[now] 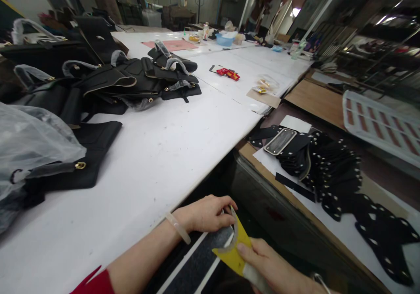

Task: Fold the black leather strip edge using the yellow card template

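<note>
At the lower middle, my right hand (pixel 265 259) grips a curved yellow piece (pixel 241 241) with a pale inner edge, its thumb pressed on the outer face. A whitish part hangs below that grip. My left hand (pixel 210 213), with a pale bangle at the wrist, has its fingers curled around the upper tip of the same piece; some fingertips are hidden. Under both hands runs a dark grey strip (pixel 193 259) with white lines along its sides. What the yellow piece is made of, I cannot tell.
Black handbags (pixel 131 77) with plastic-wrapped handles lie on the white table (pixel 157 154) at left. On the right, a lower board holds studded black pieces (pixel 337 167) and a metal plate (pixel 280 141). A white plastic crate (pixel 377 119) stands behind. People stand far back.
</note>
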Available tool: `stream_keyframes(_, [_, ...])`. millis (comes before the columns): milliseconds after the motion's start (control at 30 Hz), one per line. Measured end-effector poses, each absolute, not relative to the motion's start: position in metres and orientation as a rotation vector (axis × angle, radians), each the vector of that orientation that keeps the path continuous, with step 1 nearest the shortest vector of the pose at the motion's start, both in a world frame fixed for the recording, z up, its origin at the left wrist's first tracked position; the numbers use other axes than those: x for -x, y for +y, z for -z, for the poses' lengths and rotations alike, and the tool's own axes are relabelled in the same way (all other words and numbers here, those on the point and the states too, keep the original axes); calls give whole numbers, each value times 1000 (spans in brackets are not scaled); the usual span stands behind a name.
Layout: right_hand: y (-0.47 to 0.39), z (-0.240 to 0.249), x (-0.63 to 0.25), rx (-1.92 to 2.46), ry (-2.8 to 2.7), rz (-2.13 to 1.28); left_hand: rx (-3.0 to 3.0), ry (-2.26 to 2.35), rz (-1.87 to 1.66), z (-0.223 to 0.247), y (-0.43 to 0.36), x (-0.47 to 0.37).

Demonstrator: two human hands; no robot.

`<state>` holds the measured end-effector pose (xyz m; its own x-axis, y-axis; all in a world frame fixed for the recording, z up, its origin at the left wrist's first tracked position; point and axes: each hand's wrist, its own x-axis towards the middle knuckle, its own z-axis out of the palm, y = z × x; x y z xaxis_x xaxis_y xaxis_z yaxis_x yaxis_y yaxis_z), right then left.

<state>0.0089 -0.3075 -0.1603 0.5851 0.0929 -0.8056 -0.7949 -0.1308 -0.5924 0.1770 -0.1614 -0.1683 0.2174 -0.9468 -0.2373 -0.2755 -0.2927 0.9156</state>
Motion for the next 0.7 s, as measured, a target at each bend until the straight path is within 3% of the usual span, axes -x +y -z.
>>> stream_keyframes(300, [-285, 175, -6, 1435, 660, -722, -1738, -1044, 1178, 171, -161, -176])
stream_keyframes(700, [-246, 202, 1, 1381, 591, -605, -2166, -857, 1047, 139, -164, -151])
